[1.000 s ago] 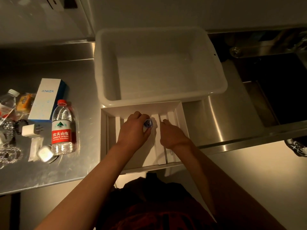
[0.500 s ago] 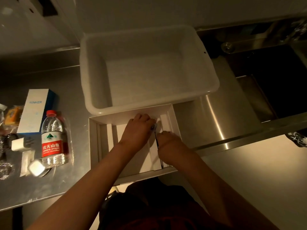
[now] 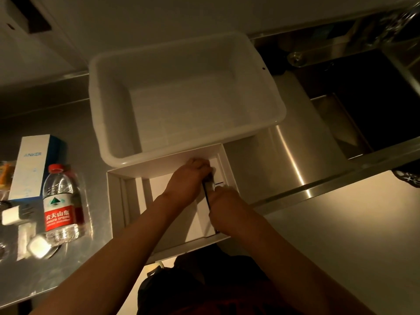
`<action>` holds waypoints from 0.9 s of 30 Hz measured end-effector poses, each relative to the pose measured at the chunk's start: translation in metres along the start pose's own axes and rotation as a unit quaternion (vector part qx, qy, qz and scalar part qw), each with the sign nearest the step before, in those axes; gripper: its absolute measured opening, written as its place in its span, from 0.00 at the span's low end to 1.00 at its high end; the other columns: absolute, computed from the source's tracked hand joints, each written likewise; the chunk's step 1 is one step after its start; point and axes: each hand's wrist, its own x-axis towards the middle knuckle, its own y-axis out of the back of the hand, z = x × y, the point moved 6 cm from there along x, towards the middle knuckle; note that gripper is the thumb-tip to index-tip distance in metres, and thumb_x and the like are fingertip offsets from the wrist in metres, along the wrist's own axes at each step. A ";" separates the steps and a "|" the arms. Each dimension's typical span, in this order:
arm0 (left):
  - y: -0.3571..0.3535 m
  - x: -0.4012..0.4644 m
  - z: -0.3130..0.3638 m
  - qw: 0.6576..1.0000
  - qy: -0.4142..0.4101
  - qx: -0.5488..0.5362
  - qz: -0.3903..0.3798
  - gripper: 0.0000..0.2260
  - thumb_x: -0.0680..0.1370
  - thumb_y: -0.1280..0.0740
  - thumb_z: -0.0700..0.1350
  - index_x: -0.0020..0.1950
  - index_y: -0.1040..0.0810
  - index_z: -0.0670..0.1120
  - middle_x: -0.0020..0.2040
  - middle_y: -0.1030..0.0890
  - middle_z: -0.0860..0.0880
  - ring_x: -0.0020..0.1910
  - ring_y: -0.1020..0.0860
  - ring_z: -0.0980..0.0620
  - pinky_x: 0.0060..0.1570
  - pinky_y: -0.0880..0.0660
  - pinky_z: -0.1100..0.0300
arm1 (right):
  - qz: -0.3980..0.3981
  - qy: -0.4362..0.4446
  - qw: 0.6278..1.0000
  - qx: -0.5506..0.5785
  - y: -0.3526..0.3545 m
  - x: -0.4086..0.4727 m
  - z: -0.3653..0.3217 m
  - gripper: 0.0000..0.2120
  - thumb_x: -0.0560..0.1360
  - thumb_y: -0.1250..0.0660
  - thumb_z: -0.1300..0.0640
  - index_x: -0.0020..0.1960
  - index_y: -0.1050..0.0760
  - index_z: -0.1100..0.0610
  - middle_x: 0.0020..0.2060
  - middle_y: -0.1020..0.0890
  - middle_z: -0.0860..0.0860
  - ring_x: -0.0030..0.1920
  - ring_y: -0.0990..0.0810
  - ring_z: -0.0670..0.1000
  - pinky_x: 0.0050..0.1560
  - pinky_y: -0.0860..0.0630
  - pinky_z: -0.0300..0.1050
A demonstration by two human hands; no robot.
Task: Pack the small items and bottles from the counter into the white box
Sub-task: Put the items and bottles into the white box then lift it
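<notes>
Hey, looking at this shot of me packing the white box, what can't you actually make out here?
Head view:
- Dark thin item between the left hand and right hand: mostly covered by both hands, identity unclear.
- Things left of the water bottle: cut off by the frame's left edge.
- Sink basin: too dark to see inside.

The counter is brushed stainless steel, glossy enough to throw bright streaks of light, and the sink beside it is the same metal, darker inside. The big tub looks like smooth white plastic with a soft sheen on its rim. The flat white box in front of it seems to be matt card, with paper-like dividers. The water bottle is clear ribbed plastic with a glossy red label, and the Anker carton is smooth printed card, white and blue
</notes>
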 end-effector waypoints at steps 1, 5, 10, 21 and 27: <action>0.001 -0.002 -0.002 1.000 0.017 -0.018 0.012 0.23 0.74 0.32 0.29 0.67 0.19 0.44 0.68 0.21 0.42 0.68 0.26 0.39 0.61 0.23 0.48 | 0.002 0.006 1.000 -0.001 0.000 -0.001 0.000 0.16 0.79 0.35 0.62 0.67 0.27 0.62 0.64 0.24 0.59 0.63 0.25 0.58 0.65 0.31 0.48; 0.007 -0.015 -0.010 0.997 0.057 -0.044 0.040 0.25 0.74 0.34 0.27 0.69 0.20 0.42 0.67 0.21 0.42 0.68 0.25 0.40 0.60 0.22 0.47 | -0.001 0.009 1.000 0.013 -0.002 0.002 0.000 0.15 0.79 0.35 0.62 0.65 0.27 0.62 0.63 0.23 0.59 0.62 0.24 0.58 0.66 0.31 0.48; 0.019 -0.035 -0.016 0.996 0.086 -0.005 0.034 0.21 0.75 0.31 0.34 0.68 0.19 0.44 0.67 0.20 0.45 0.65 0.24 0.41 0.56 0.24 0.48 | 0.001 0.016 0.998 0.063 0.001 0.005 -0.004 0.21 0.79 0.33 0.61 0.72 0.30 0.58 0.67 0.25 0.57 0.65 0.25 0.57 0.62 0.28 0.45; 0.061 -0.090 -0.028 0.983 0.151 0.051 0.089 0.20 0.76 0.28 0.44 0.69 0.21 0.51 0.69 0.22 0.48 0.67 0.26 0.44 0.62 0.26 0.47 | 0.111 0.096 0.989 -0.020 0.024 0.005 -0.050 0.27 0.79 0.33 0.54 0.76 0.34 0.53 0.76 0.36 0.54 0.75 0.37 0.59 0.74 0.37 0.55; 0.098 -0.137 -0.033 0.970 0.189 0.052 0.142 0.20 0.76 0.28 0.45 0.68 0.21 0.51 0.68 0.22 0.49 0.68 0.27 0.45 0.64 0.26 0.48 | 0.134 0.145 0.980 -0.001 0.042 -0.005 -0.093 0.27 0.78 0.33 0.55 0.76 0.34 0.50 0.78 0.37 0.50 0.74 0.35 0.55 0.70 0.34 0.53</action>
